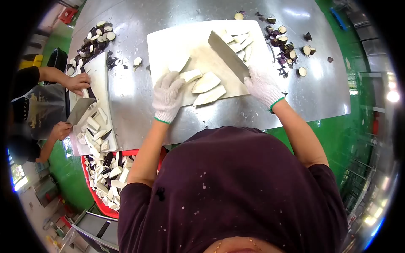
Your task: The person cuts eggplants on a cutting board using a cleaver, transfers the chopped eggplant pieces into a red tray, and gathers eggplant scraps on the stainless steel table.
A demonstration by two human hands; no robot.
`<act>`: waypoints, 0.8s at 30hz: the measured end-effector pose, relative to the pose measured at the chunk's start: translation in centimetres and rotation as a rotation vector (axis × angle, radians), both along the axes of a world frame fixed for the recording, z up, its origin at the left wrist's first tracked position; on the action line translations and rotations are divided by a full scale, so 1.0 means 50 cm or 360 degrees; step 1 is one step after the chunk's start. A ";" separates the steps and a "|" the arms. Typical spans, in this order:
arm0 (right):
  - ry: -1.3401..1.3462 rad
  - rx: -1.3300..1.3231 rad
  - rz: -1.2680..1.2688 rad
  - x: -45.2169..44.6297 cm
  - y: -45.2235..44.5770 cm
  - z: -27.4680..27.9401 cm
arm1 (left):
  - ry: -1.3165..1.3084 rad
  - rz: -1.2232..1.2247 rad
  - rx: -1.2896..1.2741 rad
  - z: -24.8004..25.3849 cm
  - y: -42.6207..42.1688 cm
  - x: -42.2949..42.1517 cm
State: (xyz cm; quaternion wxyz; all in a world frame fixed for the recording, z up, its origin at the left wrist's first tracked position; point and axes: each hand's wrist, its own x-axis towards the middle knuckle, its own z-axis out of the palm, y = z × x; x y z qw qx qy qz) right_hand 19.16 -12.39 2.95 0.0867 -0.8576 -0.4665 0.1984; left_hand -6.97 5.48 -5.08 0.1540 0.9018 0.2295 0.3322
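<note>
Both my hands wear white knit gloves with green cuffs. My right hand [262, 86] is closed round the handle end of a cleaver [230, 55], whose wide blade slants up and left across the white cutting board [168, 42]. My left hand [168, 95] lies at the board's near left edge, fingers stretched out, with a pale eggplant piece [179, 63] at its fingertips. Beside it, more peeled eggplant pieces [206, 82] rest between the two hands. Right of the blade sit several cut eggplant wedges [242, 39]. The handle is hidden by my glove.
At left, another person's hands [78, 83] work with a cleaver [80, 110] on a second board [101, 71]. A red basket [98, 205] of cut eggplant stands below. Eggplant ends [282, 40] and a pile of tops [95, 40] lie on the metal table [130, 92].
</note>
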 end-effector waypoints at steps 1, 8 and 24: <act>-0.0002 0.0029 0.0004 0.002 -0.002 -0.008 | 0.0090 0.0047 0.0144 0.009 0.012 0.006; -0.0005 0.0079 0.0001 -0.003 -0.003 -0.009 | -0.0100 -0.0206 -0.0001 -0.016 0.064 0.112; 0.0100 0.0119 0.0015 0.010 -0.001 -0.012 | -0.0215 0.0458 -0.0888 -0.032 0.130 0.114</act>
